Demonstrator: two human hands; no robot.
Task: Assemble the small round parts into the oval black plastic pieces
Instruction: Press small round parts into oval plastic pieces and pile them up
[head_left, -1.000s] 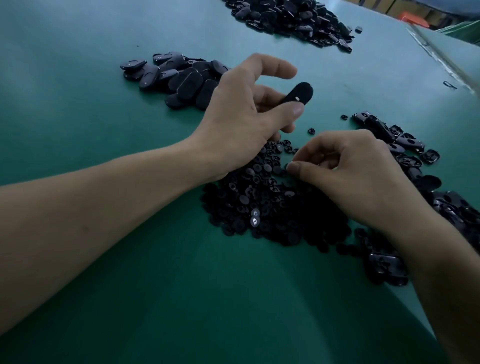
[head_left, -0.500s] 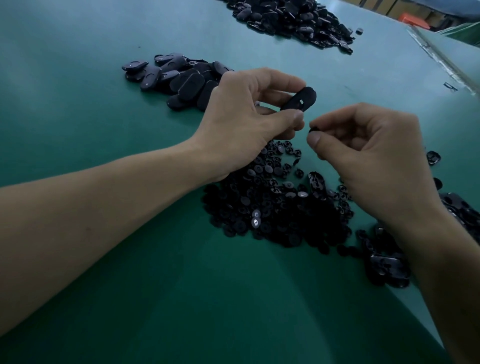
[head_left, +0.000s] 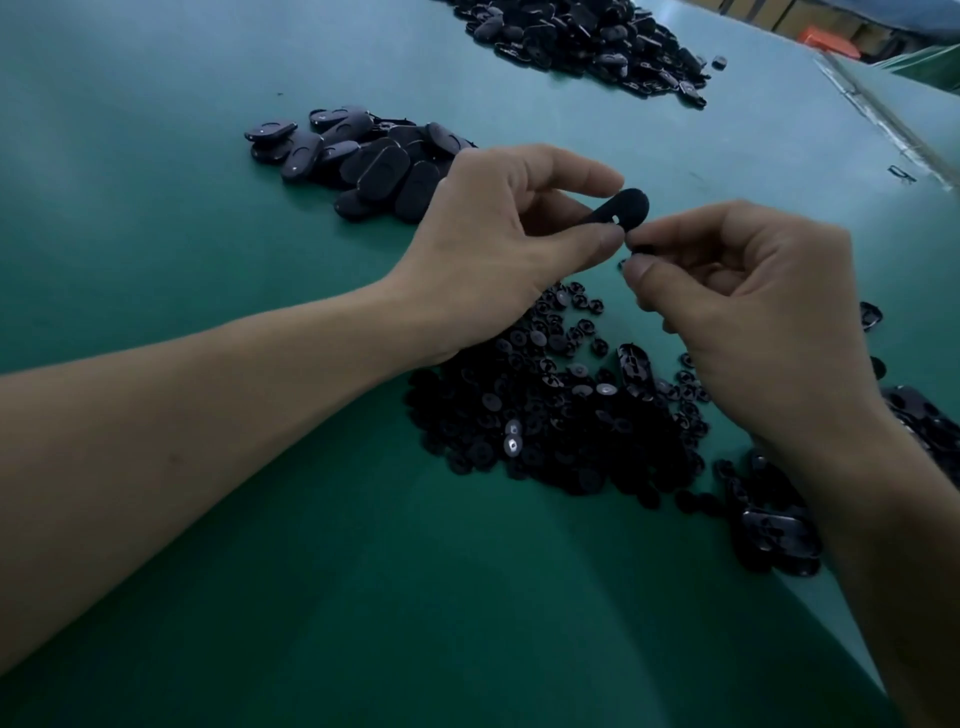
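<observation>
Closer now, right hand pinches a small round part just off the fingers of left hand, which pinch the oval black piece; align squarely before pressing.

Black oval piece beside round part

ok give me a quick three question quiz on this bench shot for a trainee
1. True or false: the left hand holds an oval black piece up off the table.
2. What does the right hand pinch? A) a small round part B) a screwdriver C) nothing
3. Short answer: what mostly makes up the heap lying below both hands?

Key: 1 true; 2 A; 3 small round parts
</observation>
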